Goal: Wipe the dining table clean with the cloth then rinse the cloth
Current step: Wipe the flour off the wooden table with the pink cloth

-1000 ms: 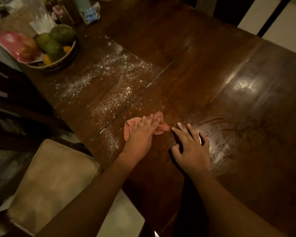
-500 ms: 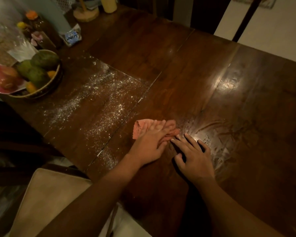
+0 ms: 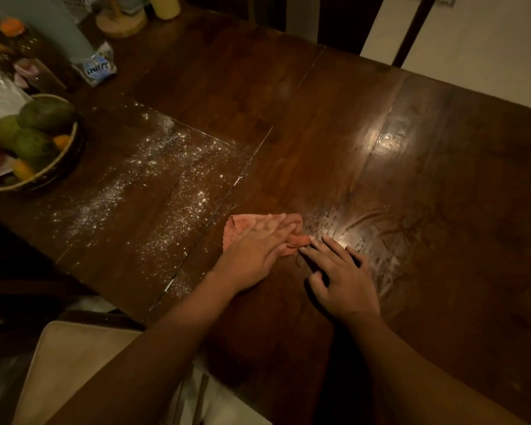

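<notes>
At the left edge a bowl [image 3: 71, 161] holds several green fruits [image 3: 45, 113] with smaller orange fruits [image 3: 61, 141] tucked among them. Behind it stands a jar [image 3: 13, 35] with an orange lid; its contents are too dim to tell. A small packet [image 3: 98, 68] with a blue label sits just beyond the jar, and a yellow cup [image 3: 165, 7] stands at the far edge, its inside hidden. The cloth [image 3: 242, 223], pink and bunched, lies on the table [image 3: 319, 133] near the front edge, just right of a wide scatter of white powder [image 3: 154, 185] and just left of pale smears [image 3: 368, 237] under the glare. The left hand [image 3: 252, 256] lies flat on top of the cloth with its fingers [image 3: 276, 228] straight and close together, pressing it to the wood without curling round it; the cloth shows past the fingertips and on the left side of the hand. The right hand [image 3: 342, 280] rests palm down on the bare wood beside it, fingers [image 3: 325, 250] spread and nearly straight, holding nothing, the tips of the first two touching the cloth's right end.
</notes>
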